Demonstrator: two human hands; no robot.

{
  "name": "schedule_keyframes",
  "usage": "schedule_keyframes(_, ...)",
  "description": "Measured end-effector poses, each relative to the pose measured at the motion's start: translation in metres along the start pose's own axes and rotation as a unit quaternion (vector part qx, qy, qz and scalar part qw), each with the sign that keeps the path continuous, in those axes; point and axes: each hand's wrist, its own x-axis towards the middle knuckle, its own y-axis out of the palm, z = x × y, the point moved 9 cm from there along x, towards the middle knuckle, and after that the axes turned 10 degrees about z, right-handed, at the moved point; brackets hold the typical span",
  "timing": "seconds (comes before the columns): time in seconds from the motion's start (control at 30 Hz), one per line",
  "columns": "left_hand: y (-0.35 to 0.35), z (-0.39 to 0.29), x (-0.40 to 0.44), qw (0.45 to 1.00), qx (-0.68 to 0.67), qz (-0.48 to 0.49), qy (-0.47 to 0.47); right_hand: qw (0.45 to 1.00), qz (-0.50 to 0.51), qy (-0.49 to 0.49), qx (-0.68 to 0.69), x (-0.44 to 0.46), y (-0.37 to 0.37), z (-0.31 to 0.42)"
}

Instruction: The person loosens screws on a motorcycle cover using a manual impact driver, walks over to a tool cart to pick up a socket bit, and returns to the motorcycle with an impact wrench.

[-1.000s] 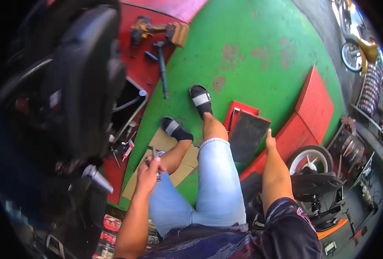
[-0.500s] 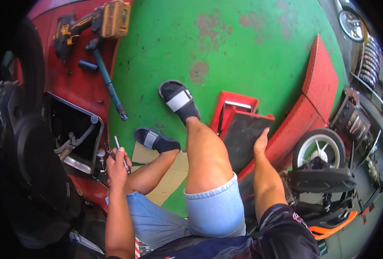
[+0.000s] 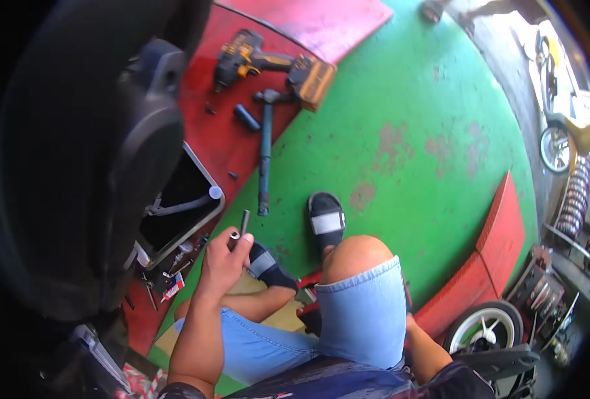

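My left hand (image 3: 225, 258) is closed around slim metal tools: a silver rod (image 3: 244, 222) sticks up from the fist and a dark round end (image 3: 234, 236) shows beside it. Their exact kind is unclear. My right forearm (image 3: 428, 347) reaches down past my bent knee, which hides the fingers. Parts of a red toolbox (image 3: 308, 309) with a dark inside show beside that knee. Near my left hand, a black tray with a silver rim (image 3: 219, 199) holds a grey pipe-like part (image 3: 175, 207); small tools and a red-and-white packet (image 3: 173, 287) lie below it.
A yellow-black cordless impact driver (image 3: 255, 61), a blue-handled hammer (image 3: 266, 146) and a dark socket (image 3: 247, 117) lie by the red platform's edge (image 3: 208, 126). A large black vehicle part (image 3: 75, 166) fills the left. At right are a red ramp (image 3: 488, 253) and a wheel (image 3: 484, 329).
The view has swung, so the tools and floor appear shifted right and down. My right hand, earlier at the toolbox's dark lid, is now behind my knee. My left hand still grips the metal tools.
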Motion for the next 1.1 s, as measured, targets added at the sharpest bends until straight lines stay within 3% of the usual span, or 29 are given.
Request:
schedule_keyframes(0.03,-0.003,-0.014,-0.009,0.999,0.045,-0.008,0.002,0.988,-0.048,0.013,-0.144,-0.009,-0.03,0.021)
schedule_keyframes(0.07,-0.006,-0.025,-0.021,0.999,0.044,-0.014,0.013,0.949,-0.068,0.11,-0.288,-0.063,-0.041,0.089)
schedule_keyframes(0.13,-0.009,-0.044,-0.055,0.998,0.037,-0.043,0.036,0.858,-0.264,-0.085,-0.433,-0.064,-0.082,0.193)
schedule_keyframes(0.2,-0.008,-0.044,-0.089,0.993,0.052,-0.082,0.061,0.835,-0.286,-0.245,-0.401,-0.106,-0.055,0.322)
schedule_keyframes(0.23,-0.007,-0.036,-0.102,0.992,0.038,-0.106,0.062,0.795,-0.318,-0.318,-0.407,-0.113,-0.042,0.38)
schedule_keyframes(0.3,0.0,-0.034,-0.121,0.989,0.04,-0.105,0.092,0.74,-0.298,-0.448,-0.403,-0.156,0.012,0.491)
schedule_keyframes(0.37,-0.004,-0.024,-0.137,0.991,-0.011,-0.123,0.04,0.676,-0.222,-0.58,-0.396,-0.207,0.082,0.579)
schedule_keyframes(0.43,-0.005,-0.015,-0.147,0.978,0.109,-0.17,0.047,0.568,-0.202,-0.685,-0.408,-0.278,0.15,0.629)
schedule_keyframes(0.5,-0.01,-0.005,-0.156,0.981,0.096,-0.165,0.025,0.469,-0.152,-0.755,-0.433,-0.343,0.206,0.65)
schedule_keyframes(0.63,-0.014,-0.003,-0.155,0.995,0.013,-0.086,-0.043,0.427,-0.221,-0.672,-0.564,-0.363,0.262,0.724)
schedule_keyframes(0.67,-0.016,0.006,-0.139,0.997,-0.011,-0.077,-0.018,0.416,-0.258,-0.637,-0.595,-0.366,0.272,0.736)
schedule_keyframes(0.77,-0.024,0.035,-0.077,0.992,-0.101,-0.073,0.027,0.446,-0.252,-0.617,-0.597,-0.356,0.301,0.769)
schedule_keyframes(0.93,-0.034,0.053,0.04,0.968,-0.231,-0.092,-0.012,0.463,-0.239,-0.612,-0.595,-0.299,0.334,0.813)
schedule_keyframes(1.1,-0.051,0.04,0.152,0.965,-0.213,-0.147,-0.039,0.455,-0.182,-0.581,-0.65,-0.257,0.353,0.84)
